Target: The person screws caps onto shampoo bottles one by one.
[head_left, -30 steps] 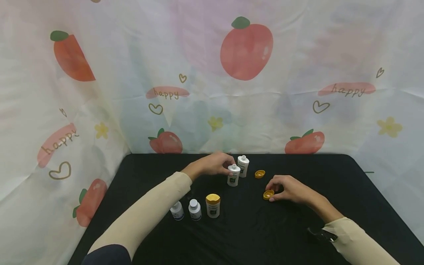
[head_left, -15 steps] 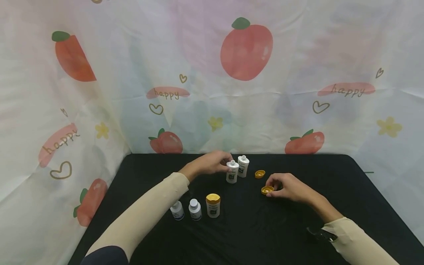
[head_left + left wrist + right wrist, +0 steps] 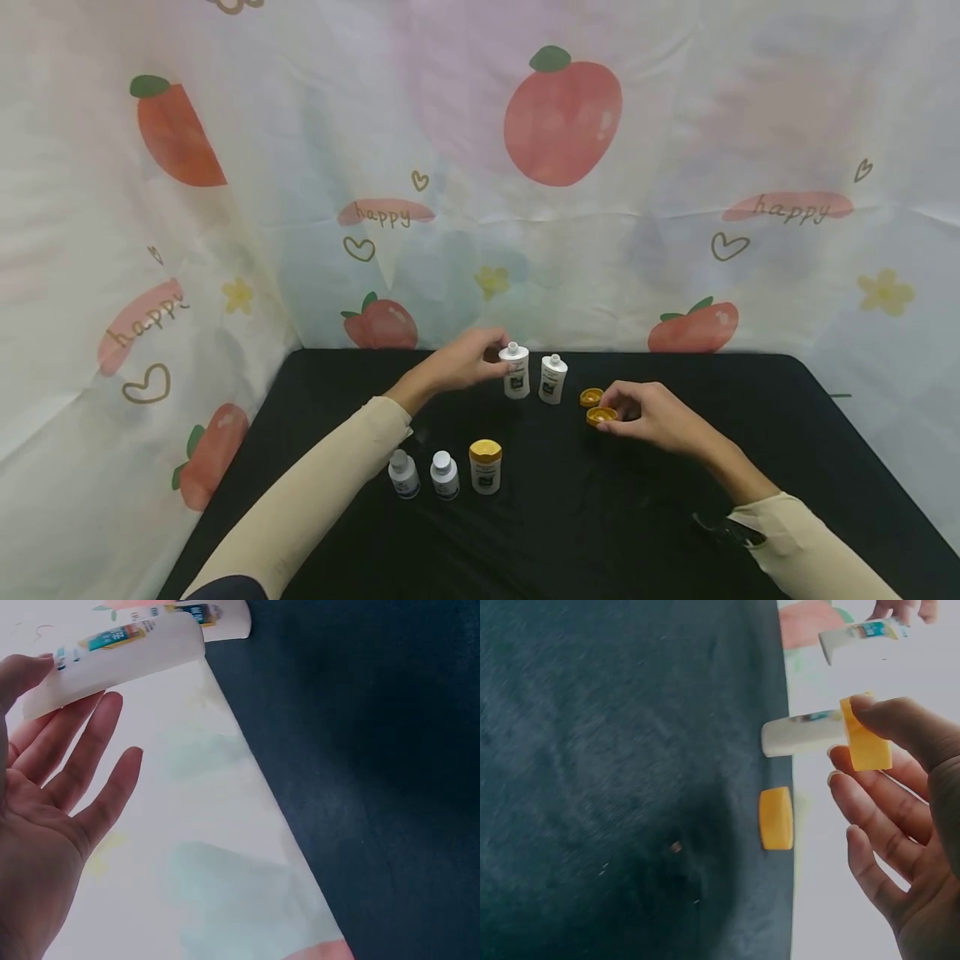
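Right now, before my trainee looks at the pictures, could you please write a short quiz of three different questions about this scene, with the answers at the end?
1. What colour is the cap in the right hand?
2. True or false: the bottle in the left hand has no cap on.
3. The other loose cap lies:
A) in the left hand
B) on the table
C) on top of the bottle

Key:
1. Yellow
2. True
3. B
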Tool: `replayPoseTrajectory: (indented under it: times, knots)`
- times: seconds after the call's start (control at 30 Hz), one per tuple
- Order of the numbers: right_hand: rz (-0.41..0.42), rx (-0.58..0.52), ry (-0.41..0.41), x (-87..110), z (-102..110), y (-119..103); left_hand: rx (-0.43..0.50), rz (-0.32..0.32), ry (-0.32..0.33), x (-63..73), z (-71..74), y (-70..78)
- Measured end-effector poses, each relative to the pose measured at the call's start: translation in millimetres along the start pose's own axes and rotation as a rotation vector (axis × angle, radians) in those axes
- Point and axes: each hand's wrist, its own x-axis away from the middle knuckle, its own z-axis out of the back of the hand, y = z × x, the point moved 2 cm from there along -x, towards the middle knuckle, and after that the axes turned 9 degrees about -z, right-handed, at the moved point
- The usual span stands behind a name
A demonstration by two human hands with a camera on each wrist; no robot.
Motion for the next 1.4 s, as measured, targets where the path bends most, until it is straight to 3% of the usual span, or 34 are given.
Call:
replayPoseTrajectory:
  times: [0.27, 0.43, 0.57, 1.03, 1.4]
  knots:
    - [0.05, -0.023, 0.078, -1.0, 7, -18, -0.004, -0.058, 0.148, 18.2, 12.6, 8.1]
    - [0.066, -0.054, 0.107, -2.0, 10, -28, 0.073, -0.073, 0.221, 27.9, 16.5, 9.4]
    - [0.071, -0.076, 0.11, -2.9, 11, -32, 0.14, -0.079, 0.259, 34.1, 17.5, 13.4]
    - [0.063, -0.171, 0.107, -11.6, 14, -49, 0.188, -0.114, 0.404, 48.7, 17.7, 28.6]
    - [0.112, -0.265, 0.041, -17.1, 22, -70, 0.222, -0.11, 0.461, 58.8, 9.3, 42.2]
